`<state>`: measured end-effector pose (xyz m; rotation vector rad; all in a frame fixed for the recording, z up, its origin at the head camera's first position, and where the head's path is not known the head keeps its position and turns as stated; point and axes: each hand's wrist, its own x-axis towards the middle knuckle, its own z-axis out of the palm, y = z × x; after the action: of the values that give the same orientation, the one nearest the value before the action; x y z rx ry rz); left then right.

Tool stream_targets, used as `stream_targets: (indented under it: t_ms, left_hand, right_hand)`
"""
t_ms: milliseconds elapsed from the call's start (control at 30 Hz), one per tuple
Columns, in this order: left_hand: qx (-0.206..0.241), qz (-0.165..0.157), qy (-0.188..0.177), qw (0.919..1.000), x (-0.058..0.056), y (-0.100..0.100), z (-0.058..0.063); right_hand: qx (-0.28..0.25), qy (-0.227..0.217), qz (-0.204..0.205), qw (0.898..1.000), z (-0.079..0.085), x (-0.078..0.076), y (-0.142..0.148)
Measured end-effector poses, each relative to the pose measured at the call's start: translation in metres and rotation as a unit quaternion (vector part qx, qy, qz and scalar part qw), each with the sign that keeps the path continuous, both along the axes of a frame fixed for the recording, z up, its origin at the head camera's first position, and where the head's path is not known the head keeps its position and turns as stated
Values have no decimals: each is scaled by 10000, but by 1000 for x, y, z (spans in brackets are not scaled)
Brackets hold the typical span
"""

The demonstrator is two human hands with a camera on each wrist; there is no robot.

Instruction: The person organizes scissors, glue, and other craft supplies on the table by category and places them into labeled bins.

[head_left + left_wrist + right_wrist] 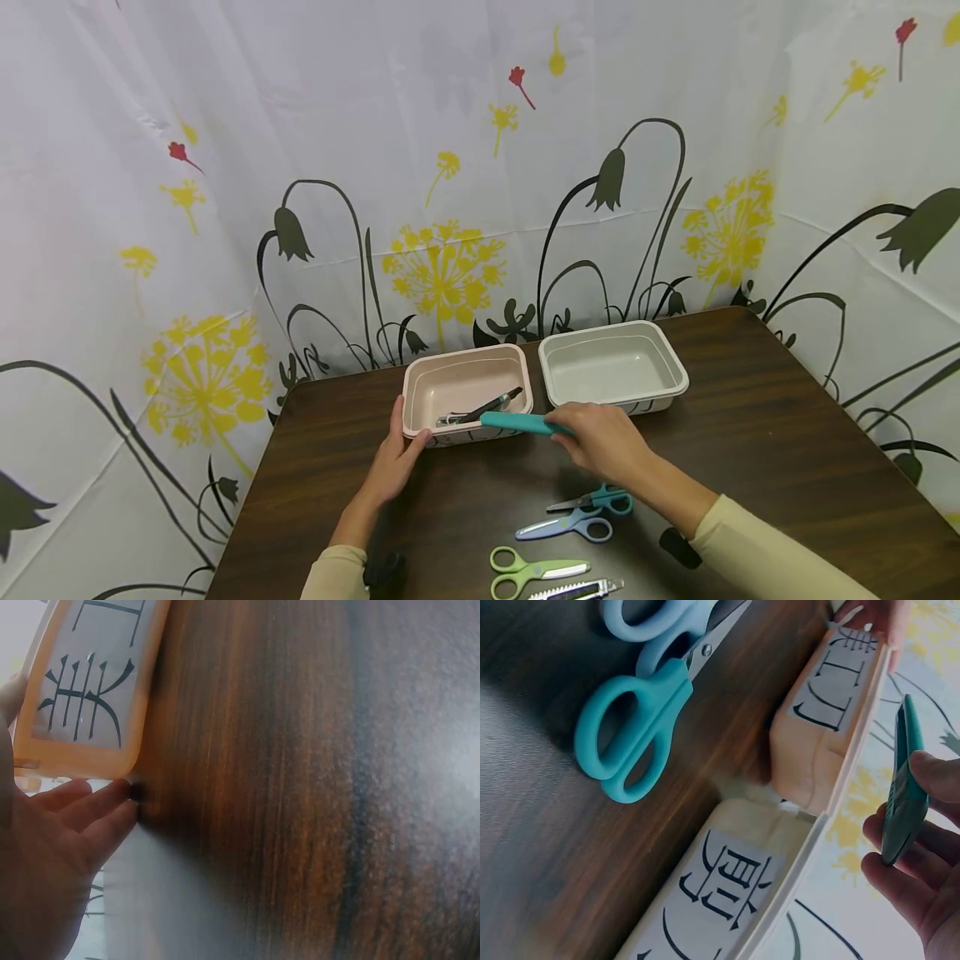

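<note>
My right hand grips a teal utility knife, pointing left over the front rim of the pink box. In the right wrist view that knife sits between thumb and fingers. My left hand holds the left end of the pink box, its thumb at the front corner; the left wrist view shows its fingers against the end wall. Inside the pink box lie a black utility knife and a silvery piece, partly hidden. A labelled off-white box stands just right of it.
Teal scissors, light-blue scissors and green scissors lie on the brown table in front of the boxes. A clear-and-black utility knife lies at the bottom edge of view. A flowered curtain hangs behind the table.
</note>
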<state>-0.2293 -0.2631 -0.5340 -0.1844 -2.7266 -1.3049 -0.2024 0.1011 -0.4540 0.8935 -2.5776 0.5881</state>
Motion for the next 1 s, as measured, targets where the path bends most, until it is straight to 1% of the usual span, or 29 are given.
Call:
stream_targets:
  t_ms: [133, 367, 467, 633, 833, 1000]
  left_hand:
    - [-12, 21, 38, 10000, 1, -1, -1]
    - [8, -28, 50, 10000, 0, 1, 0]
    - [0, 2, 82, 10000, 1, 1, 0]
    - [27, 29, 30, 10000, 2, 0, -1]
    - [0, 45, 69, 10000, 1, 0, -1]
    - [3, 39, -2, 10000, 2, 0, 0]
  right_hand:
    - [81, 25, -18, 10000, -3, -12, -11]
    - [73, 519, 111, 9986, -11, -33, -29]
    - [132, 564, 148, 9982, -12, -39, -37]
    - [163, 369, 132, 9991, -10, -46, -50]
    - [261, 100, 134, 9995, -8, -52, -62]
    - [460, -147, 74, 9988, -7, -55, -69]
